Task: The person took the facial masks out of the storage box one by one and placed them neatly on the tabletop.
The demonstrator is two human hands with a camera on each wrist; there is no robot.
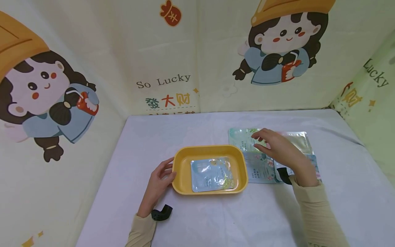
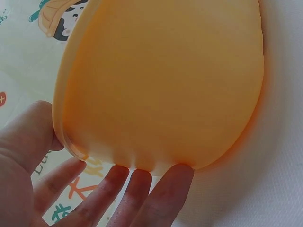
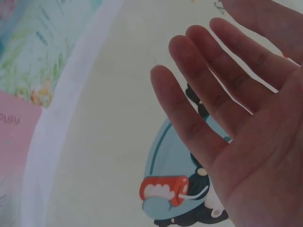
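A yellow tray [image 1: 182, 187] sits on the table with one light-blue face-mask packet [image 1: 211, 175] lying flat inside. At its left end my left hand [image 1: 158, 180] holds the rim; in the left wrist view the fingertips [image 2: 182, 172] press the tray's outer wall [image 2: 165, 85] and the thumb lies at the rim. My right hand [image 1: 280, 151] hovers above more packets to the right of the tray, fingers spread and slightly bent, holding nothing. Beneath it lie a green packet [image 1: 240, 140], a blue packet [image 1: 259, 168] and a silver-backed packet [image 1: 300, 140], partly covered by the hand and wrist.
A white cloth [image 1: 148, 133] covers the table. Behind it hangs a cream curtain [image 1: 216, 92] printed with cartoon figures and lettering. A black wrist mount [image 1: 162, 212] is on the left wrist. In the right wrist view a pink packet [image 3: 16, 137] shows at the left edge.
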